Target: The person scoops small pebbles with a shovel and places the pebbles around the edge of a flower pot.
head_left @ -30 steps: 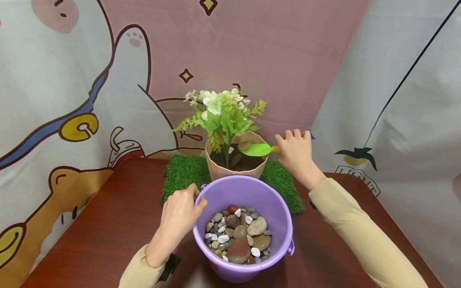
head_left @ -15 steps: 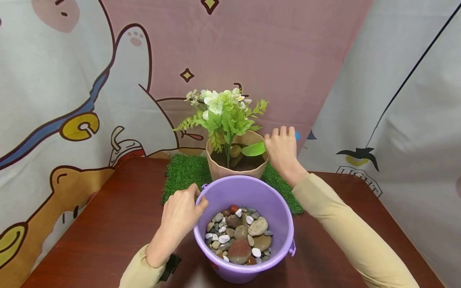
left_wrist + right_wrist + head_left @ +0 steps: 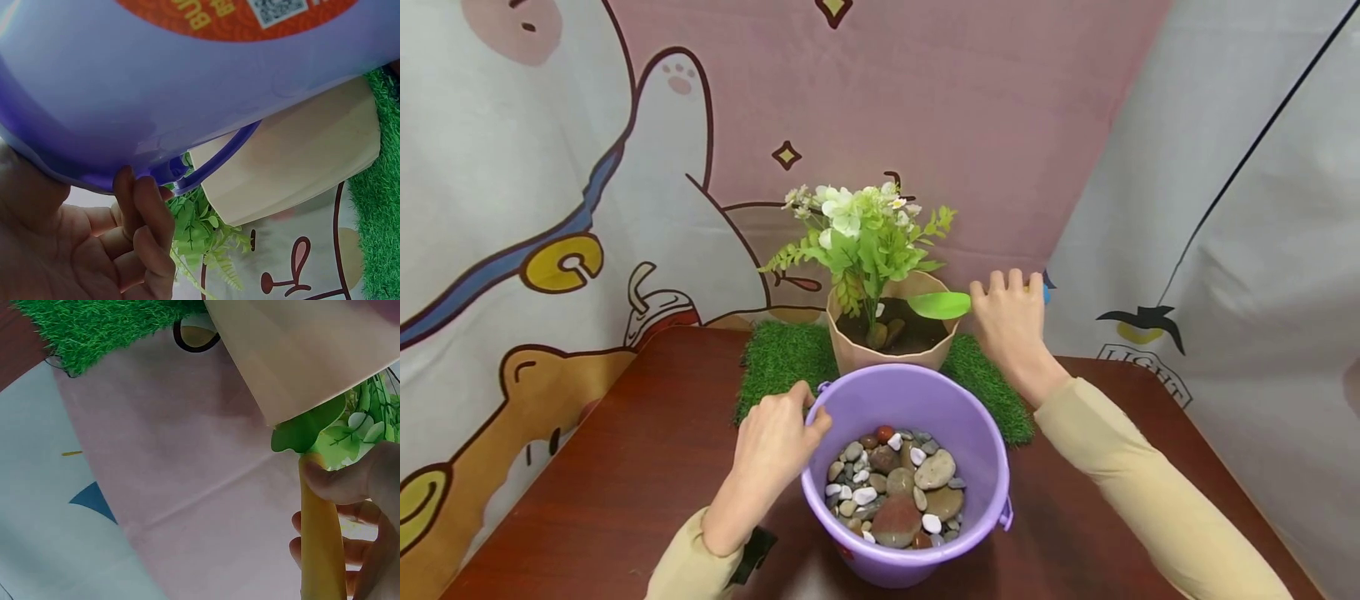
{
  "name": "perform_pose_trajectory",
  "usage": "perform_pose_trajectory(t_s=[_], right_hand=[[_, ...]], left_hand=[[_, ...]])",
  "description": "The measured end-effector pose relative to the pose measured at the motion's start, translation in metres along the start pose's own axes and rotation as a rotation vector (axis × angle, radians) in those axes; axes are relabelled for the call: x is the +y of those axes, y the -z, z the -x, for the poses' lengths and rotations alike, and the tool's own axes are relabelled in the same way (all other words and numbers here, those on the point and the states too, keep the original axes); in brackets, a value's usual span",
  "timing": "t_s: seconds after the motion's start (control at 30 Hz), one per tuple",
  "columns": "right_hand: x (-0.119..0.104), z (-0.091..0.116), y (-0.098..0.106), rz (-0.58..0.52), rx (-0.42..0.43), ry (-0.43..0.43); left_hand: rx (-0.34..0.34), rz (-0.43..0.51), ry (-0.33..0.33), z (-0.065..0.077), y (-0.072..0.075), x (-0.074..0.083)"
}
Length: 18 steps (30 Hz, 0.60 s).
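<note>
My right hand [image 3: 1009, 321] grips a toy garden trowel by its yellow handle [image 3: 322, 537]. The green blade [image 3: 938, 306] reaches over the right rim of a beige flowerpot [image 3: 891, 360]. Inside the pot, dark soil [image 3: 921, 333] carries two brown stones and a white pebble [image 3: 880, 309] beside the stem of a white-flowered plant [image 3: 868, 233]. With thumb and fingers my left hand [image 3: 775, 437] holds the rim of a purple bucket [image 3: 902, 379], at its left side. Mixed pebbles, white, grey and reddish [image 3: 895, 521], cover the bucket's bottom.
The pot stands on a green artificial-grass mat [image 3: 790, 362], behind the bucket. Both are on a reddish-brown table [image 3: 625, 467]. A cartoon-printed cloth [image 3: 985, 125] hangs close behind the pot. The bucket's handle [image 3: 219, 159] hangs between bucket and pot.
My right hand moved left, then back to the right with the trowel. A brown stone at the blade's tip now lies near the plant stem. The left hand stays on the rim.
</note>
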State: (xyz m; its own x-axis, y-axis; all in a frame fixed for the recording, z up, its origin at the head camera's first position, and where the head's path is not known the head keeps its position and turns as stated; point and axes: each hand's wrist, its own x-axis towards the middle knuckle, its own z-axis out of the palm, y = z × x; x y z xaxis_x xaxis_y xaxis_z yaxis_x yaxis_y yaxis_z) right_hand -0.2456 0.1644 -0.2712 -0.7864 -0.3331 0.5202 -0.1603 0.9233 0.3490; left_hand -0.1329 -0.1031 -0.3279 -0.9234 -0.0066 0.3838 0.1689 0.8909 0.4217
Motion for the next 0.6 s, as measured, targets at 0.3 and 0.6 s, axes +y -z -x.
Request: perform_pose_trajectory(t_s=[0.3,0.6], right_hand=[[0.010,0.024,0.007,-0.055,0.246,0.044],[0.010,0.048,0.025,-0.080,0.445,0.185]], left_hand=[[-0.010,0.000,0.009,-0.001,0.001,0.000],[-0.011,0.001,0.003,-0.001,0.000,0.000]])
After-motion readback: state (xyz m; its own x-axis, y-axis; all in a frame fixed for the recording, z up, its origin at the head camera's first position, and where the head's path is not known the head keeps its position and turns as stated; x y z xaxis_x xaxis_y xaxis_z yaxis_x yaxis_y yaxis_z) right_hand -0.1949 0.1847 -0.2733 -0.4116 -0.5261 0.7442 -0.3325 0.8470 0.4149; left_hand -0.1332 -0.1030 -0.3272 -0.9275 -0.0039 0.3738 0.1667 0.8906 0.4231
